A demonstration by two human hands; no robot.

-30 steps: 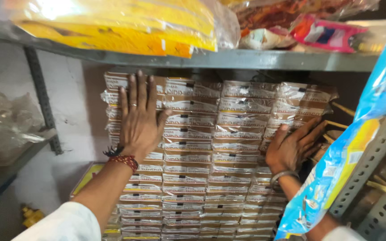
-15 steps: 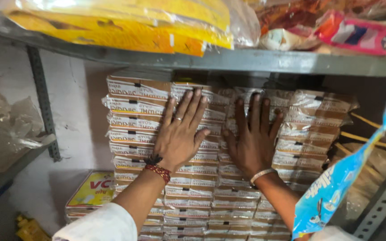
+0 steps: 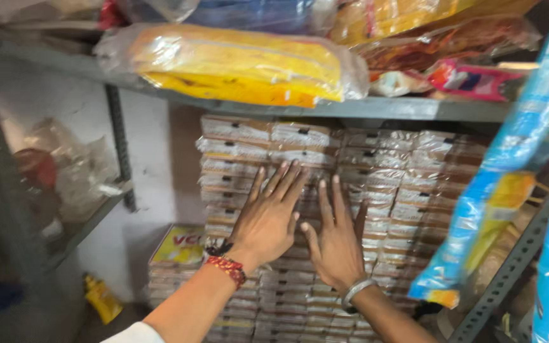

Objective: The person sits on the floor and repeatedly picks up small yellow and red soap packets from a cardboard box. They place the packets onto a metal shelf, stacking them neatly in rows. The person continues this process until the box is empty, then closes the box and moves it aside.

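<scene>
A: Left hand (image 3: 267, 219) and right hand (image 3: 337, 244)?
B: Both flat, fingers spread, on the stacked packs (image 3: 376, 190) at frame centre, under the shelf (image 3: 414, 109).
A: Change?
B: Hands sit closer together, slightly lower; contact probably light, blurred.

A grey metal shelf (image 3: 414, 109) runs across the top, carrying a yellow plastic-wrapped bundle (image 3: 236, 67) and, to the right, pink and orange packets (image 3: 471, 76). Under it, stacked wrapped flat boxes (image 3: 376, 171) rise almost to its underside.
</scene>
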